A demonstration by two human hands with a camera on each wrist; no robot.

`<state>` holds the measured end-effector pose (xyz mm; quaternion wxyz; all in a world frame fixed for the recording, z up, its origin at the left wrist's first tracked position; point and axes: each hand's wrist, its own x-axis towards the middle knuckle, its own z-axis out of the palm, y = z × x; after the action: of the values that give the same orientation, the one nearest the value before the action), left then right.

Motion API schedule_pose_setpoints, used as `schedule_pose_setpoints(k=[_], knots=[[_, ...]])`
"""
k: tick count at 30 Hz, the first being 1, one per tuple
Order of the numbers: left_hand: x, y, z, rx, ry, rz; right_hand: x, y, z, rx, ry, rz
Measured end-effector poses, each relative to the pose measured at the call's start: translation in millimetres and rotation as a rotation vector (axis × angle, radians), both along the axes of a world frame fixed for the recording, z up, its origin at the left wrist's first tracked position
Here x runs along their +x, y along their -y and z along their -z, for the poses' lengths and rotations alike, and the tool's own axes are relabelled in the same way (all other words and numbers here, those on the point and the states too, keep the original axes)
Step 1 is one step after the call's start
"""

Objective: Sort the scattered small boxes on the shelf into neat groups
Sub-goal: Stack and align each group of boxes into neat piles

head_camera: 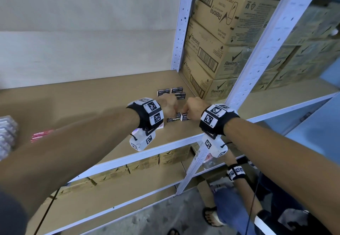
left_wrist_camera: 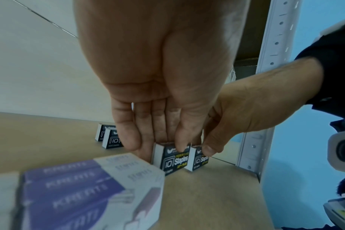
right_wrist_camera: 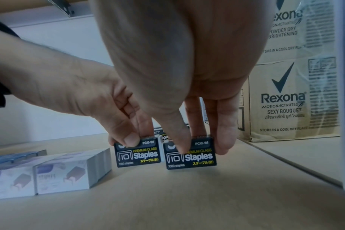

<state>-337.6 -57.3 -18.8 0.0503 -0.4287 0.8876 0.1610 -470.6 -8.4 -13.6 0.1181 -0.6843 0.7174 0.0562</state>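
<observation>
Two small black "10 Staples" boxes stand side by side near the front of the brown shelf (head_camera: 95, 106). My left hand (head_camera: 168, 106) pinches the left box (head_camera: 173, 119) from above, thumb in front and fingers behind; the left wrist view shows this box (left_wrist_camera: 174, 157) too. My right hand (right_wrist_camera: 201, 140) pinches the right box (right_wrist_camera: 191, 155) the same way. Behind them lie three more black staples boxes (head_camera: 173, 92). White-and-purple staples boxes (right_wrist_camera: 69, 171) sit to the left.
Stacked Rexona cartons (head_camera: 217, 51) fill the shelf's right end behind a white steel post (head_camera: 257, 60). Pink boxes (head_camera: 42, 134) and clear packs (head_camera: 7, 135) lie at the far left. Another person's leg and sandalled foot (head_camera: 211, 216) are below right.
</observation>
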Motion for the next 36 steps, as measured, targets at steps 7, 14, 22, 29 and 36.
schedule_pose_setpoints(k=[7, 14, 22, 29, 36], knots=[[-1, -2, 8, -0.038, 0.001, 0.026, -10, -1, -1, -0.003, 0.048, -0.074], [4, -1, 12, -0.023, -0.058, 0.06, -14, 3, 0, -0.017, 0.03, -0.13], [4, -1, 12, -0.018, -0.045, 0.056, -16, 7, 4, -0.052, -0.01, -0.191], [4, 1, 15, 0.002, -0.035, 0.025, -13, 5, 0, -0.037, -0.05, -0.207], [6, -2, 11, 0.032, -0.054, -0.001, -10, 4, -1, -0.017, -0.044, -0.194]])
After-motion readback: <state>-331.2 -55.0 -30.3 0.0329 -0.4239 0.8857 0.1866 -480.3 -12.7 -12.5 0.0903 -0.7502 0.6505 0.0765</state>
